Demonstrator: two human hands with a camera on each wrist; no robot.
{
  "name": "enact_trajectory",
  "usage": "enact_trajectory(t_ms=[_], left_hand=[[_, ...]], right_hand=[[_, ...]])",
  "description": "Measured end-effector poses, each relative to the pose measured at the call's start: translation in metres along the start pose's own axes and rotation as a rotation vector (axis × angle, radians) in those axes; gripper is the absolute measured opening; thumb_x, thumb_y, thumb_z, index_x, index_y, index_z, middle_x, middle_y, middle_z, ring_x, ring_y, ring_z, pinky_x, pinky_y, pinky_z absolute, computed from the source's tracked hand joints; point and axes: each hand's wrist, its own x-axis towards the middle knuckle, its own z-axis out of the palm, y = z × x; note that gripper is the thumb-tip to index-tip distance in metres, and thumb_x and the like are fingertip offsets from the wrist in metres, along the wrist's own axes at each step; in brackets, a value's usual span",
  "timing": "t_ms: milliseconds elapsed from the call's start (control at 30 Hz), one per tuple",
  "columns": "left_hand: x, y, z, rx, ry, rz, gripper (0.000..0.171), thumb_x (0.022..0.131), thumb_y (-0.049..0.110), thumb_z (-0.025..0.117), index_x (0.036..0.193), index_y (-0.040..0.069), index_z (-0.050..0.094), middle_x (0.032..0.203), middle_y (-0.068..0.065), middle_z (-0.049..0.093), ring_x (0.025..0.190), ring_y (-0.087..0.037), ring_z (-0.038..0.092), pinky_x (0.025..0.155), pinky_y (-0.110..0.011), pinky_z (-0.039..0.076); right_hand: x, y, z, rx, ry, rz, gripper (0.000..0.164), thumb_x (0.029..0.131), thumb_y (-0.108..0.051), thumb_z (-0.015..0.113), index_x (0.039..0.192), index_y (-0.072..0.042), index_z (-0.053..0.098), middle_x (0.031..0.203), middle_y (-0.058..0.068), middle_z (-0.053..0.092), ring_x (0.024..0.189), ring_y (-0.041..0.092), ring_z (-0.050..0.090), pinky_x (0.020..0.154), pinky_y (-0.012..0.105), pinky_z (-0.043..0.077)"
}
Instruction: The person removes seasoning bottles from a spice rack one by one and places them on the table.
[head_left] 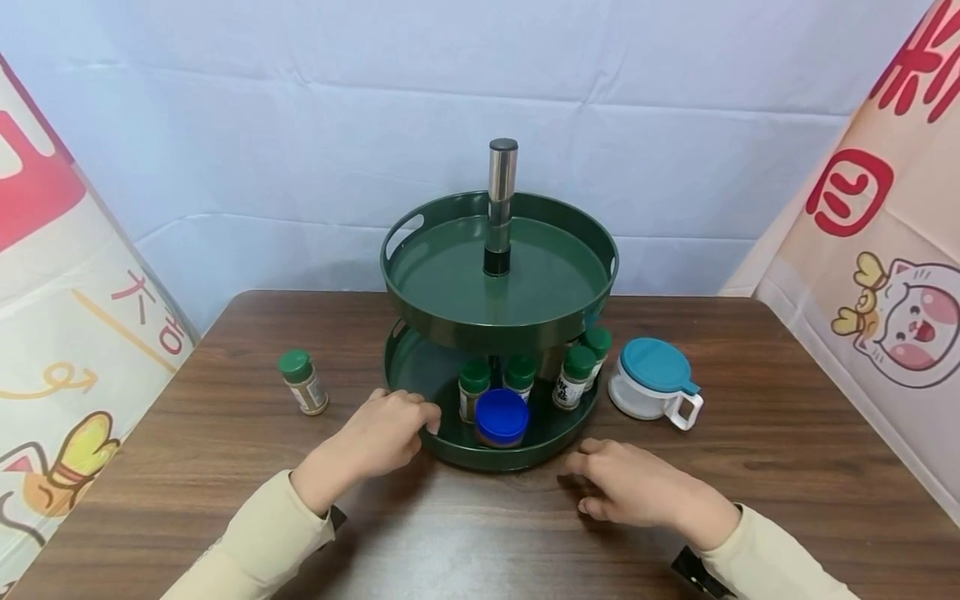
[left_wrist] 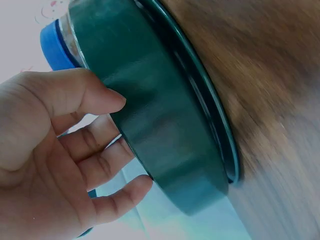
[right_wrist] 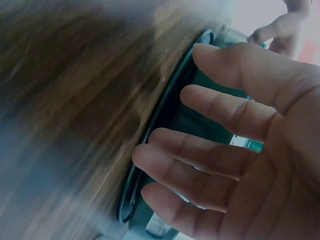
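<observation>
A dark green two-tier tray (head_left: 498, 337) with a metal post stands on the table. My left hand (head_left: 386, 433) holds the front left rim of its lower tier, thumb on the outer wall (left_wrist: 150, 115) and fingers over the inside. Beside the front right of that tier, my right hand (head_left: 633, 483) hovers low with loosely bent fingers and nothing in them. Several green-capped spice jars (head_left: 573, 379) and a jar with a blue lid (head_left: 502, 417) stand on the lower tier; the upper tier partly hides those at the back.
Left of the tray, a single green-capped spice jar (head_left: 305, 385) stands on the brown wooden table (head_left: 247, 367). To the right sits a white handled pot (head_left: 637, 402) with a teal lid. A pale cloth (head_left: 300, 150) hangs behind, with printed cloths at both sides.
</observation>
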Motion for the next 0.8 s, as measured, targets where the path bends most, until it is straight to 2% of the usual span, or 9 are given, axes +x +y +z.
enact_trajectory(t_ms=[267,567,800], left_hand=[[0.001,-0.019,0.001,-0.019,0.049,0.019,0.026,0.064,-0.008,0.055,0.076,0.015,0.061,0.075,0.001,0.058,0.071,-0.019,0.055,0.059,-0.039,0.05],[0.003,-0.034,0.003,-0.073,0.011,-0.043,0.027,0.066,-0.013,0.054,0.074,0.013,0.059,0.076,0.0,0.057,0.075,-0.02,0.053,0.059,-0.034,0.05],[0.005,-0.04,0.005,-0.106,-0.007,-0.048,0.028,0.067,-0.016,0.054,0.075,0.01,0.059,0.077,-0.001,0.057,0.077,-0.02,0.052,0.062,-0.033,0.05]], right_hand=[[0.008,-0.011,0.004,-0.052,-0.009,-0.046,0.029,0.075,-0.018,0.07,0.102,-0.014,0.063,0.08,-0.004,0.051,0.061,0.005,0.042,0.052,0.025,0.042],[0.018,-0.021,0.006,-0.085,-0.03,-0.094,0.035,0.075,-0.021,0.071,0.109,-0.016,0.063,0.087,-0.002,0.055,0.065,0.006,0.046,0.054,0.027,0.045],[0.02,-0.021,0.007,-0.101,-0.02,-0.098,0.034,0.075,-0.019,0.07,0.107,-0.015,0.063,0.087,-0.002,0.055,0.065,0.005,0.045,0.057,0.028,0.046]])
